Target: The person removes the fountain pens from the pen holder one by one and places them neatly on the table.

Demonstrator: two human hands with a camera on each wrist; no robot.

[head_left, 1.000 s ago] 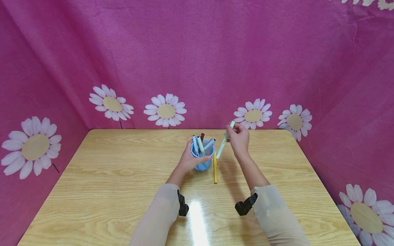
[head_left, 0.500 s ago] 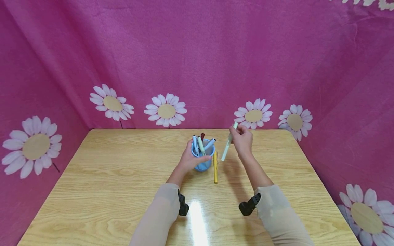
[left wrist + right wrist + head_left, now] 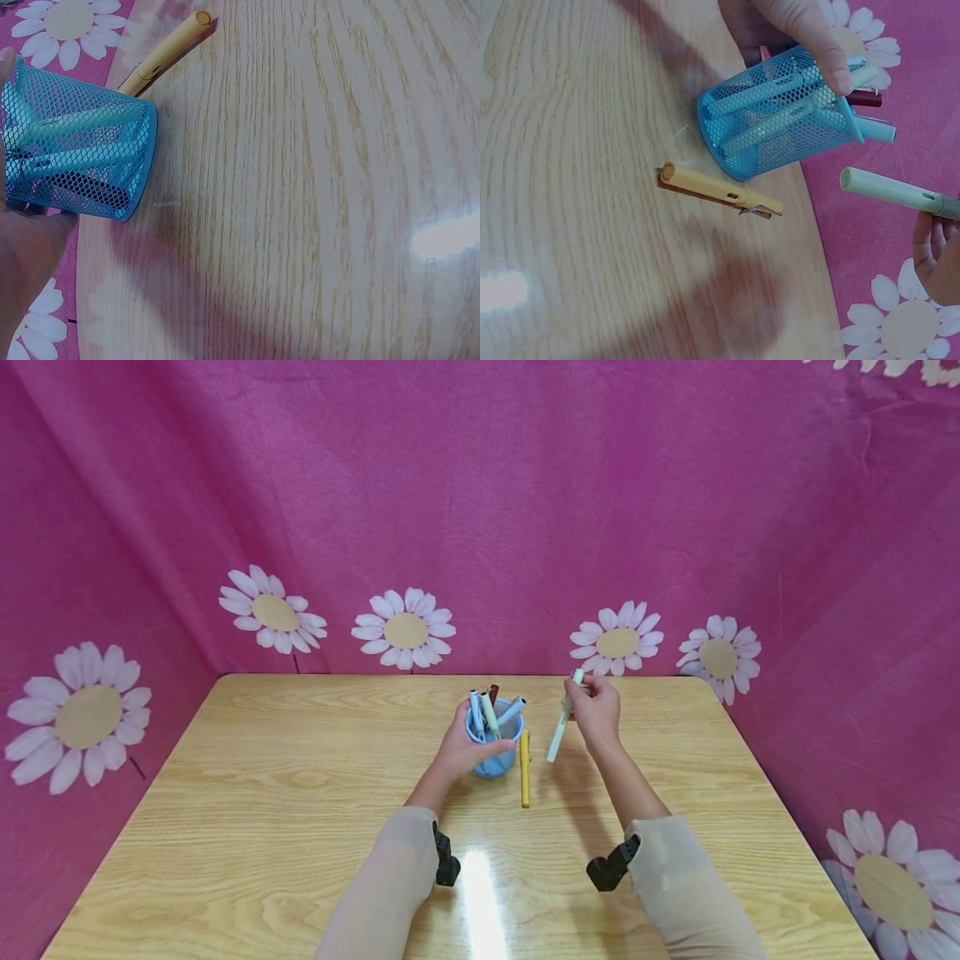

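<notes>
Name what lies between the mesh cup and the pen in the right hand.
In the head view, a yellow pen lies there on the table.

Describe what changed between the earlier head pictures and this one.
The right hand has moved to the right and a little toward the person, carrying the pale green pen; the pen's lower end is now farther from the yellow pen. Nothing was taken hold of or let go. The left hand stayed on the blue mesh cup, and the yellow pen stayed put.
</notes>
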